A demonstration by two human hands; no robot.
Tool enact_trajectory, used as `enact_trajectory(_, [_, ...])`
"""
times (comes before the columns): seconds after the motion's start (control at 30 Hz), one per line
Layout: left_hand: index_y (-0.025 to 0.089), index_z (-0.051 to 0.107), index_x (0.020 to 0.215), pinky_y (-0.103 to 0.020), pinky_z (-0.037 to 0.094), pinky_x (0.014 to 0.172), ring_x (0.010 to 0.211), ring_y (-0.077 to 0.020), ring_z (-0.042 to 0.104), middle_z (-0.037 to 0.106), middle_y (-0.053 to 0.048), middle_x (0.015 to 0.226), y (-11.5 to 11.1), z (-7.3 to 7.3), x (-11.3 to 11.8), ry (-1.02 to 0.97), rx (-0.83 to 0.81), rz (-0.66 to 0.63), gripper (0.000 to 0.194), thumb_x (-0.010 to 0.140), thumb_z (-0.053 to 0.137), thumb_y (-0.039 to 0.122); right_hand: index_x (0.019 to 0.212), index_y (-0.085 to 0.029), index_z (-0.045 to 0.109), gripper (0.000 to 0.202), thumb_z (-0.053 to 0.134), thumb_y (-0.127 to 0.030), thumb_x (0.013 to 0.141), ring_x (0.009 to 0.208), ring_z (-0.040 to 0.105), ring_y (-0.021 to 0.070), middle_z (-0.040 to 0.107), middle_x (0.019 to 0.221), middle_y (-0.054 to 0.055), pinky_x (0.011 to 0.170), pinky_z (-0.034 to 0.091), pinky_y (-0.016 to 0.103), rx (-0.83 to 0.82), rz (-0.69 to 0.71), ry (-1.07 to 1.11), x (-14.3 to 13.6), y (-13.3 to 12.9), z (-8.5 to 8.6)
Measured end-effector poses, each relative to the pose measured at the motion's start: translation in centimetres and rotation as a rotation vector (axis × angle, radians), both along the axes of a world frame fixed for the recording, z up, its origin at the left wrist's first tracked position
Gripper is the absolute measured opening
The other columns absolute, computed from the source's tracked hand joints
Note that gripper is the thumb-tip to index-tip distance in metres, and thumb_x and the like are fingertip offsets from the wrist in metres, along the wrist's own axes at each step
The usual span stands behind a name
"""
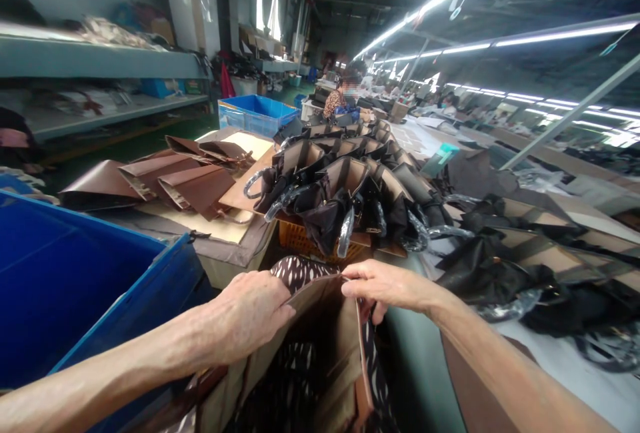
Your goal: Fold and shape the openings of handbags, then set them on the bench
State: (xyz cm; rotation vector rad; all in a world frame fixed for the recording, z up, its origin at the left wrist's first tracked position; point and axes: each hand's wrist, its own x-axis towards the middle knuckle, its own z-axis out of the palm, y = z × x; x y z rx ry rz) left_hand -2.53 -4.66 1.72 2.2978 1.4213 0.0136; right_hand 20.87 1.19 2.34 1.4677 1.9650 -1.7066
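A handbag body (345,346) with a beige lining and brown edges stands upright before me, its mouth facing up. Dark cloth with white spots (305,271) shows at its far side and along its right edge. My left hand (255,313) is closed on the left rim, the thumb on the inner side. At the far right corner of the rim, my right hand (377,286) pinches the edge between thumb and fingers. Inside, the lower part is dark, and what lies there is hard to make out.
Many black handbags (345,173) with plastic-wrapped handles crowd the table ahead, and more black bags (545,246) lie at right. Brown bag pieces (195,183) rest at left. A large blue bin (165,253) stands by my left arm. Farther off sits a person (335,103).
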Motion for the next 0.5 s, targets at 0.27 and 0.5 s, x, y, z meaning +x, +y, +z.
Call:
enact_trajectory(0.27, [0.018, 0.062, 0.067, -0.032, 0.045, 0.060, 0.069, -0.0250, 0.064, 0.066, -0.009, 0.070, -0.8, 0.4, -0.4, 0.024, -0.003, 0.001, 0.035, 0.083, 0.034, 0.031, 0.053, -0.016, 0.044, 0.021, 0.044, -0.023, 0.073, 0.043, 0.044, 0.0082, 0.038, 0.046, -0.005, 0.043, 0.029, 0.019, 0.494, 0.143, -0.254, -1.6, -0.8, -0.5])
enact_trajectory(0.5, [0.018, 0.064, 0.069, -0.031, 0.043, 0.057, 0.067, -0.0243, 0.064, 0.066, -0.009, 0.069, 0.1, 0.6, -0.7, 0.071, 0.069, 0.073, 0.036, 0.083, 0.034, 0.034, 0.060, -0.017, 0.053, 0.021, 0.043, -0.023, 0.078, 0.074, 0.049, 0.0143, 0.053, 0.068, 0.000, 0.062, 0.031, 0.023, 0.746, 0.121, -0.252, -1.2, 0.4, -0.8])
